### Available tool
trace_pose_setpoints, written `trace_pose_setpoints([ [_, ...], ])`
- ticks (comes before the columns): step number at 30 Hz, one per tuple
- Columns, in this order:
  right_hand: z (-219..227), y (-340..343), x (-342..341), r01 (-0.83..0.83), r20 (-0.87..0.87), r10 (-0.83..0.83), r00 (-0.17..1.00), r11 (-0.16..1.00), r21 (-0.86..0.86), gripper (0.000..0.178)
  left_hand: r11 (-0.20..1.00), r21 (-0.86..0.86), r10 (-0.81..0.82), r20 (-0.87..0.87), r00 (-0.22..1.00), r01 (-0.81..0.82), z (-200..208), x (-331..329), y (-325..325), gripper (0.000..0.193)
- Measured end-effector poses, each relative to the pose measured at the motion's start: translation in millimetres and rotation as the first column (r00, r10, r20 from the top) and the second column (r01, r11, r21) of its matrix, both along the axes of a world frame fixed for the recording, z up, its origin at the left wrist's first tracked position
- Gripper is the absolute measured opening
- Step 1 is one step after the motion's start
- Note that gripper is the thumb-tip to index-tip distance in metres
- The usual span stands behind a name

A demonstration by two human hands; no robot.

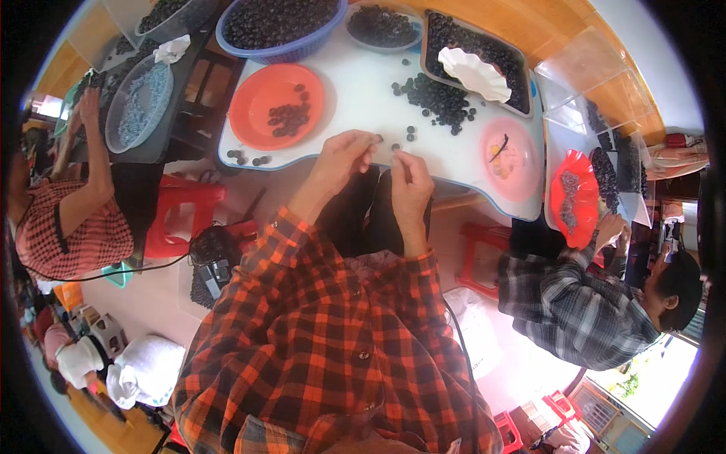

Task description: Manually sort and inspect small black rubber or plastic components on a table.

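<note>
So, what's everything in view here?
Table: one, white, centre
Basket: one, blue, table's far left
Tub: one, clear, table's far middle
Tray: one, pale-rimmed, table's far right
White dish: one, white, on tray
Bowl: one, orange, table's left
Plate: one, pink, table's right
Pieces: many, dark, table and containers
Red dish: one, red, right table
Stools: several, red, floor
Co-workers: two or more, plaid, both sides
Clutter: uncountable, mixed, background
Left grip: one, bare, table's near edge
Right grip: one, bare, table's near edge
</note>
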State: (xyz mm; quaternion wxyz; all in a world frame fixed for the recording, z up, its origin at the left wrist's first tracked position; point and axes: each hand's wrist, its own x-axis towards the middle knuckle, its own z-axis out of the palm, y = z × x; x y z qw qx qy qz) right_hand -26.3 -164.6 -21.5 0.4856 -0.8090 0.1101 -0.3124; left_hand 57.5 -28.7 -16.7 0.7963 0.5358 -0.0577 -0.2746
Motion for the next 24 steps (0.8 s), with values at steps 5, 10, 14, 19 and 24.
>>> trace_pose_setpoints([
  [5,9.5,4.8,-1.7,-0.085,0.058,0.076,0.995,0.984,0.157,0.014,0.978,-0.203,-0.080,-0.190,0.979,0.041,1.9,-14.4,-3.2,0.023],
  [10,12.9,5.8,-1.6,-0.154,0.104,0.132,0.986,0.959,0.239,0.014,0.986,-0.152,-0.091,-0.185,0.978,0.063,-1.1,-23.1,-8.4,0.021],
  [14,10.2,0.0,-1.4,-0.158,0.091,0.143,0.986,0.969,0.188,0.013,0.998,-0.048,-0.044,-0.157,0.987,0.037,-1.1,-25.8,-15.9,0.022],
  [19,3.3,-2.4,-3.3,-0.153,0.069,0.140,0.988,0.955,0.256,0.008,0.999,-0.017,-0.044,-0.177,0.983,0.041,1.7,-27.8,-18.1,0.024],
  [24,-8.5,-3.9,-4.1,-0.140,0.003,0.157,0.988,0.871,0.470,0.004,1.000,0.000,-0.021,-0.216,0.976,0.021,3.4,-28.7,-22.5,0.026],
])
